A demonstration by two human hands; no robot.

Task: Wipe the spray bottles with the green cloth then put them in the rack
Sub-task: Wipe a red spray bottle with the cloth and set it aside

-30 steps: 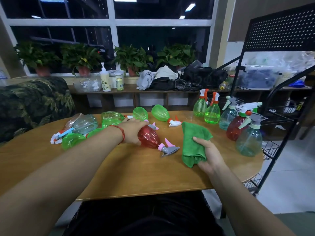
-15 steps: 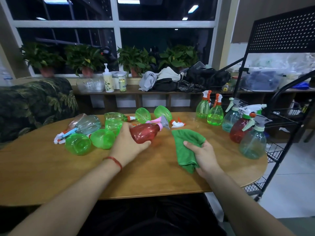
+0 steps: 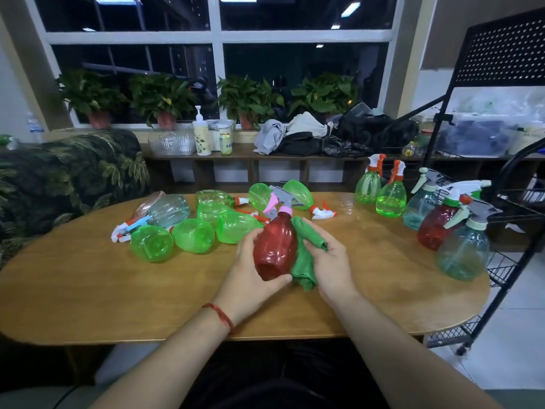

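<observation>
Spray bottles lie in a heap on the far left part of the wooden table. Most are green, on their sides and touching one another, and a clear bluish one lies at the heap's left edge. Just right of the heap, the left hand, with a red string bracelet on its wrist, grasps the red spray bottle low on its body. Its fingers wrap the left side and its thumb lies across the near base. This bottle is roughly upright at the middle of the table, its pink collar and grey trigger head pointing up and away.

The green cloth is bunched against the bottle's right side, and a fold hangs down to the near side. The right hand clutches the cloth, fingers curled into it and pressing it to the bottle.

Farther right, five bottles stand upright near the table's right edge: two green, a teal, a red and, nearest, another teal. The black wire rack stands just beyond that edge.
</observation>
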